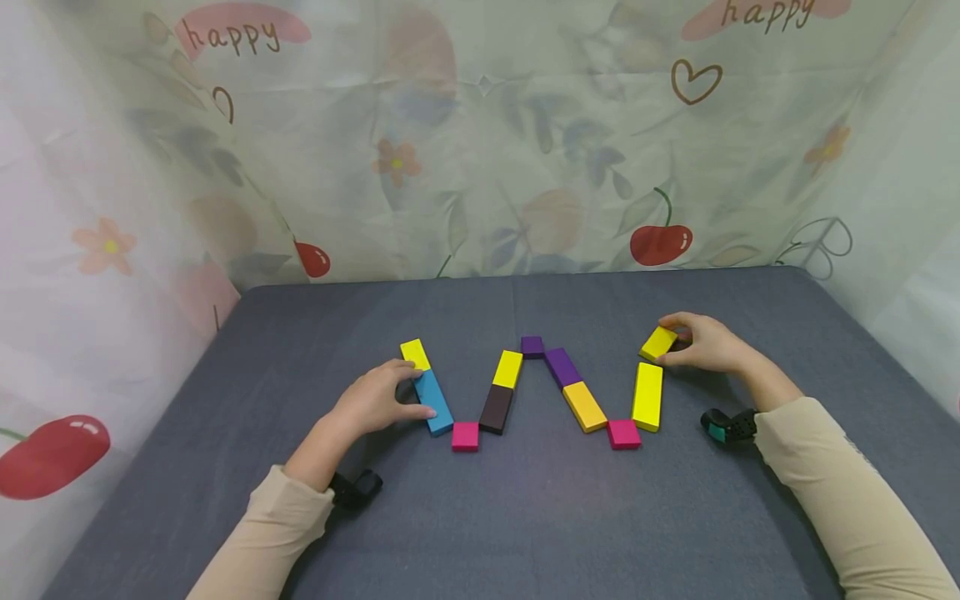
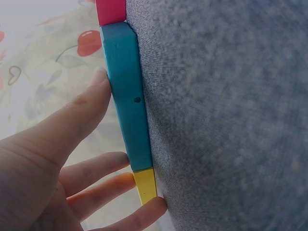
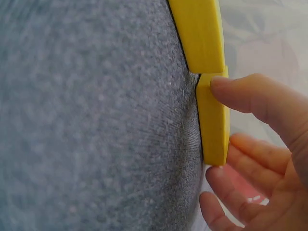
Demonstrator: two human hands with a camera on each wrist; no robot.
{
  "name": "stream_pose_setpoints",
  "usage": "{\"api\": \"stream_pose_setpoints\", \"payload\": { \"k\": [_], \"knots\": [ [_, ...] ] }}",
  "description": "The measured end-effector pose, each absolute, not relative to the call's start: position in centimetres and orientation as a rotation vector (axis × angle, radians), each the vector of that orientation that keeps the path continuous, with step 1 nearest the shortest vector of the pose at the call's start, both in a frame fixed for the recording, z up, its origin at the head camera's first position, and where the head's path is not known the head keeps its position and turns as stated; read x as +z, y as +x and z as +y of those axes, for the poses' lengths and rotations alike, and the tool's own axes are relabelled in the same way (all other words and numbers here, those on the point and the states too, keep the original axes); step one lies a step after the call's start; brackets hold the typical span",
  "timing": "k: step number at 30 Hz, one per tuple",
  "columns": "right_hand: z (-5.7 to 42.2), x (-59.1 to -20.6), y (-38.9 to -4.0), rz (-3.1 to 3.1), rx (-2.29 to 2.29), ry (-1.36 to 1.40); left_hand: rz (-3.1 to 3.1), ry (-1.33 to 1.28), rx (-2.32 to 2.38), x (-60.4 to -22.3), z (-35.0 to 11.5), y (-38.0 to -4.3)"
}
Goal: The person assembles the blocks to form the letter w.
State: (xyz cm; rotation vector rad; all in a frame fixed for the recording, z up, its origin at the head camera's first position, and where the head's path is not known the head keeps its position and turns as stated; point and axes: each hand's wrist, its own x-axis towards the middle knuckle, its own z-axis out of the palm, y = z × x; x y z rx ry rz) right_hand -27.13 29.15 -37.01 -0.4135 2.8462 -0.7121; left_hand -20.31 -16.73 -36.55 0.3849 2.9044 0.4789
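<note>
My left hand [image 1: 378, 396] lies along the left slanted row, its thumb against the long blue block [image 1: 435, 403] and its fingers spread near the joint with a small yellow block [image 1: 416, 353]. In the left wrist view the fingers are fairly straight, and one fingertip reaches the small yellow block [image 2: 146, 184]. At the far right my right hand [image 1: 701, 343] pinches another small yellow block [image 1: 657, 342] between thumb and fingers. That block sits tilted at the upper end of a long yellow block [image 1: 647, 397]; in the right wrist view their ends meet.
Between the hands, wooden blocks form a zigzag: a pink block [image 1: 465, 437], a dark brown block [image 1: 496, 408], a yellow block [image 1: 507, 368], purple blocks [image 1: 563, 367], an orange-yellow block [image 1: 585, 407] and a second pink block [image 1: 623, 434]. Grey cloth [image 1: 525, 525] covers the table; a printed curtain [image 1: 487, 167] hangs behind.
</note>
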Motion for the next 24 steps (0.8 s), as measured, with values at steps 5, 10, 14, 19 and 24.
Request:
{"api": "stream_pose_setpoints", "payload": {
  "k": [5, 10, 14, 19, 24],
  "knots": [
    [29.25, -37.17, -27.2, 2.803, -0.753, -0.462, 2.903, 0.381, 0.481, -36.56, -16.73, -20.28],
    [29.41, -37.09, -27.02, 2.758, -0.815, -0.487, 2.904, 0.38, 0.484, -36.59, -16.73, -20.25],
    [29.65, -36.95, -26.98, 2.756, -0.827, -0.416, 2.905, 0.381, 0.487, -36.63, -16.75, -20.25],
    [29.74, -36.91, -27.04, 2.804, -0.782, -0.285, 2.907, 0.386, 0.492, -36.61, -16.76, -20.23],
    [29.64, -36.92, -27.09, 2.832, -0.76, -0.248, 2.907, 0.386, 0.488, -36.59, -16.75, -20.24]
  ]
}}
